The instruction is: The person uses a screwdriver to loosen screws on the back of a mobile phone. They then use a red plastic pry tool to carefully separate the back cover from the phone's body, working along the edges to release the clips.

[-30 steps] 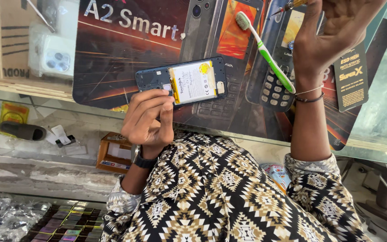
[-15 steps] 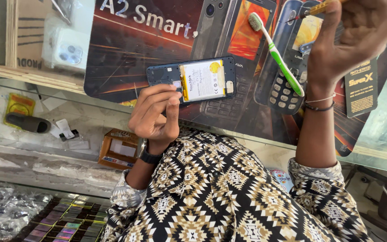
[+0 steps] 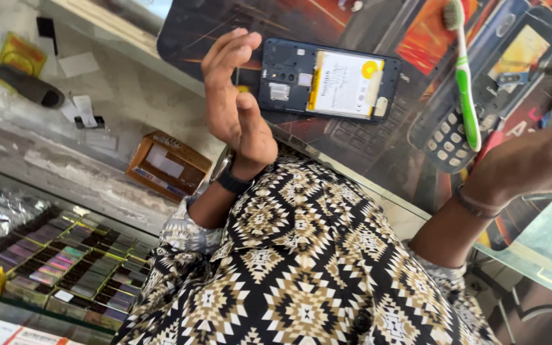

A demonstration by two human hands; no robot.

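Left hand – grip open, fingers spread – beside the opened phone, long axis nine-to-three; toothbrush bristles toward twelve; right hand's grip cannot be told.

Glass counter top with a dark printed poster mat under or on it; on the mat lie an opened phone, back cover off and white-and-yellow battery showing, and just right of it a green-and-white toothbrush, bristles at the far end. Beside the glass runs a worn pale marble ledge carrying a small brown cardboard box, a yellow packet, a dark oblong item, and white paper scraps. Below, a glass display shelf holds rows of small colourful parts.
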